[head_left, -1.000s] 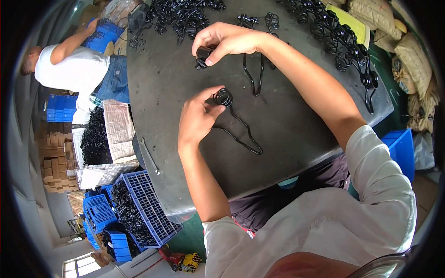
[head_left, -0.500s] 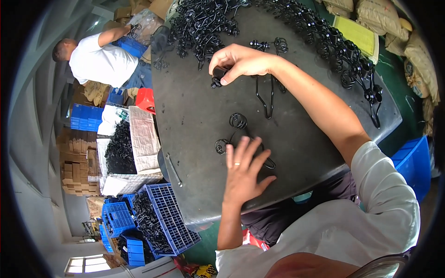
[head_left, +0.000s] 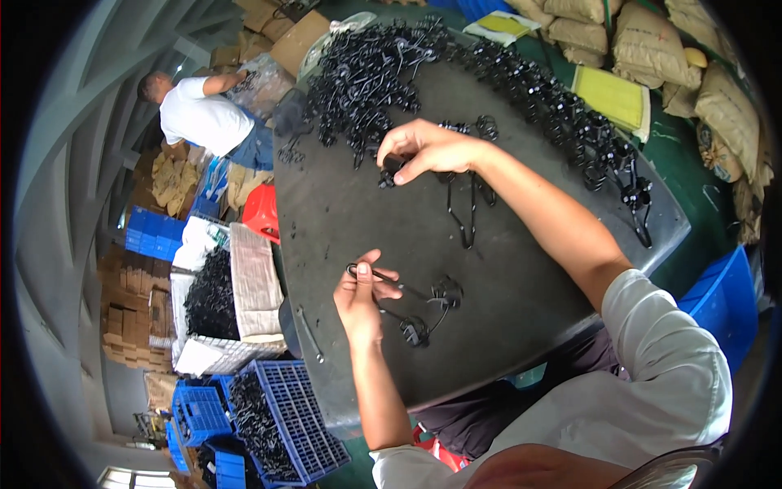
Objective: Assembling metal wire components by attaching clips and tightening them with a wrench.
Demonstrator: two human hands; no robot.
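Observation:
My left hand pinches the bent end of a black wire spring, just above the near part of the dark tabletop. Its two coils stick out to the right of the fingers. Farther up, my right hand is closed round a small black part, and the fingers hide much of it. Beside that hand, another black wire spring lies on the tabletop, its long loop pointing toward me. My right forearm reaches in from the right, above the table.
A tangled heap of black wire pieces covers the far left of the table; a row of assembled ones lines the far right edge. A wrench lies at the left edge. Blue crates stand below it. Another person works beyond.
My left hand was spread over the wire spring; now it has moved left and grips its end, with the coils swung round to the right. My right hand keeps the black part.

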